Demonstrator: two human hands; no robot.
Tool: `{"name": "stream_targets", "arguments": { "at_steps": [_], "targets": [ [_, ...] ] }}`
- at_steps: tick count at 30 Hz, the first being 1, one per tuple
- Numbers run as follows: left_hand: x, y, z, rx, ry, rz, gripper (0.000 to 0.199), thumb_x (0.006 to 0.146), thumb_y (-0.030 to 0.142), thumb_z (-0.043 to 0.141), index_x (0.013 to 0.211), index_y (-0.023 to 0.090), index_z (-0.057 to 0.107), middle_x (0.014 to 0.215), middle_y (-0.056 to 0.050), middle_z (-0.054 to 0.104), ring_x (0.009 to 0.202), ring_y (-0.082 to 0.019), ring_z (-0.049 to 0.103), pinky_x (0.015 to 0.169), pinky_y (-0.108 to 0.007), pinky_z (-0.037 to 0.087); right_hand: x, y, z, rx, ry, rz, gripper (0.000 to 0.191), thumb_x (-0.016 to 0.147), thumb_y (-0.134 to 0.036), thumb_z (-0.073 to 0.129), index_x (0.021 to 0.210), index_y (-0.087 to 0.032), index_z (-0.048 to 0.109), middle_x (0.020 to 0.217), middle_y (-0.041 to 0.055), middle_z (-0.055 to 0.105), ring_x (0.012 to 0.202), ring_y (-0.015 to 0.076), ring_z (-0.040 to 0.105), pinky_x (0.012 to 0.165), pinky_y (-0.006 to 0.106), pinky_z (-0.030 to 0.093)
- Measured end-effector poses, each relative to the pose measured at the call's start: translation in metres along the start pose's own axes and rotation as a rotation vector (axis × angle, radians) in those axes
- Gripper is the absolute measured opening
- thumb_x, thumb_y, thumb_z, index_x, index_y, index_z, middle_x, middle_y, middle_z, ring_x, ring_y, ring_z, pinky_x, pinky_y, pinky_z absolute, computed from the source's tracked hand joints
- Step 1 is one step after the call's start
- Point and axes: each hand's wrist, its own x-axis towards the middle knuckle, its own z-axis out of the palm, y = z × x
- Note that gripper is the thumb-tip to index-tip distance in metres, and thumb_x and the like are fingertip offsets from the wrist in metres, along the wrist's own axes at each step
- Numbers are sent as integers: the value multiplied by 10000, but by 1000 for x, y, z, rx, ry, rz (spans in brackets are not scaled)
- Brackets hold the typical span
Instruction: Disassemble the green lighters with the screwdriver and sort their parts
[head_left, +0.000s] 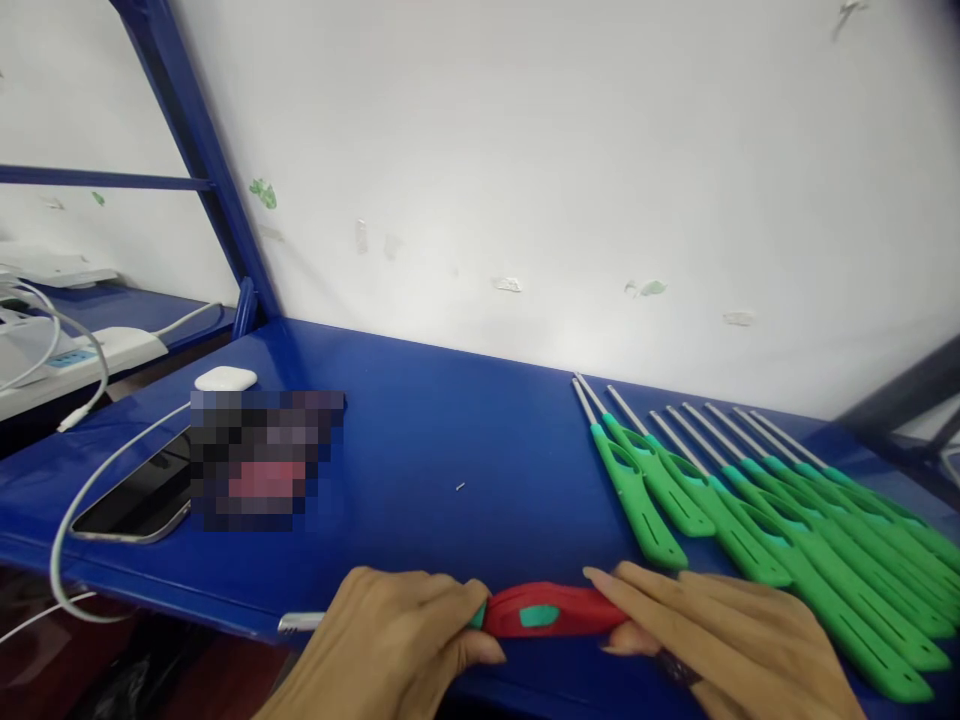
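Two hands, one red lighter (555, 596), the long-nosed kind. It's held sideways near the middle of the front edge of the bench (420, 420); can't tell if it's touching the surface or just above it. Left hand (390, 640) is closed around the neck end, covering most of the metal tube, with just the metal tip (300, 622) poking out past the knuckles toward the left. Right hand (720, 640) has the other end of the handle pinched between fingers and thumb. Between them you can see the red body and a teal trigger. What the fingers do underneath is hidden.

Over on the right side of the bench there's a whole row of green lighters (840, 610), overlapping like a fan, metal tubes pointing at the back edge and handles slanting down toward the front right corner. The right hand is right up next to them.

Left side of the bench: a dark-screened phone (142, 495) near the front edge, something pixelated (266, 460) just beside it, and a small white case (225, 379) behind those. A white cable (55, 560) loops over the front edge there. Also a tiny pale bit (460, 486) around the middle. Behind the back edge is a white wall (525, 150) with some scuffed patches.
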Motion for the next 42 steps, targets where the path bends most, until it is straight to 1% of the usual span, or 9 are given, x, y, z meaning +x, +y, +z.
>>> {"name": "stream_targets", "arguments": {
  "at_steps": [5, 8, 11, 14, 20, 26, 31, 35, 42],
  "targets": [
    [10, 3, -7, -190, -124, -122, 498, 1184, 367, 459, 711, 212, 474, 616, 60, 551, 493, -102, 457, 507, -297, 282, -16, -12, -4, -96, 21, 26, 546, 1111, -151, 394, 1639, -224, 509, 1267, 28, 822, 994, 161, 822, 808, 252, 641],
    [9, 2, -4, -157, -63, -167, 438, 1174, 415, 491, 799, 232, 625, 665, 45, 630, 570, -137, 561, 542, -289, 344, -20, -13, -7, -82, 10, 112, 516, 1127, -195, 407, 1611, -304, 548, 1351, 15, 784, 1039, 181, 822, 836, 285, 651],
    [7, -1, 3, -48, 82, -108, 282, 1156, 441, 536, 1068, 265, 738, 850, 17, 755, 742, -194, 691, 606, -294, 460, -18, -9, -4, -51, 12, 96, 500, 1064, -176, 614, 1549, -298, 605, 1296, 2, 806, 961, 184, 837, 793, 275, 671],
    [9, -5, 8, -16, 125, -32, 224, 1150, 386, 556, 1111, 249, 730, 932, 3, 774, 798, -200, 696, 641, -297, 530, -16, -6, 3, -48, 10, 83, 361, 1004, -211, 745, 1360, -272, 724, 1218, -14, 835, 890, 164, 838, 750, 234, 674],
    [9, -8, 5, -90, 142, -38, 129, 1116, 303, 642, 1167, 236, 739, 1014, -7, 754, 868, -168, 719, 782, -296, 584, -21, -8, 12, 7, -116, 159, 277, 1065, -278, 667, 1338, -282, 716, 1234, 5, 808, 875, 133, 823, 749, 217, 664],
    [6, -8, 7, -101, 149, -77, 138, 1099, 198, 646, 1163, 296, 718, 1062, 28, 740, 916, -172, 720, 1004, -404, 538, 0, -18, 10, 9, -95, 170, 273, 1101, -426, 605, 1256, -227, 710, 1111, 31, 807, 684, 101, 781, 627, 190, 615],
    [10, -8, 5, -136, 160, -37, 122, 1105, 196, 629, 1132, 262, 728, 1010, 14, 741, 884, -152, 713, 883, -313, 568, 28, -36, 22, 2, -202, 186, 495, 1094, -637, 498, 1306, -234, 693, 1118, 23, 799, 595, 127, 738, 512, 295, 538],
    [9, -11, 2, -127, 161, -60, 116, 1097, 207, 646, 1118, 254, 751, 998, 2, 744, 873, -157, 714, 837, -300, 581, 39, -44, 35, 49, -204, 222, 364, 1091, -554, 564, 1240, -254, 707, 1002, -5, 773, 554, 122, 693, 490, 298, 472],
    [4, -12, 0, -160, 117, -129, 135, 1086, 194, 647, 1093, 271, 759, 1023, -3, 724, 908, -171, 703, 831, -294, 587, 37, -49, 38, 159, -112, 334, 276, 1035, -509, 660, 1156, -278, 749, 918, -19, 756, 582, 88, 708, 544, 197, 546]
  ]
}}
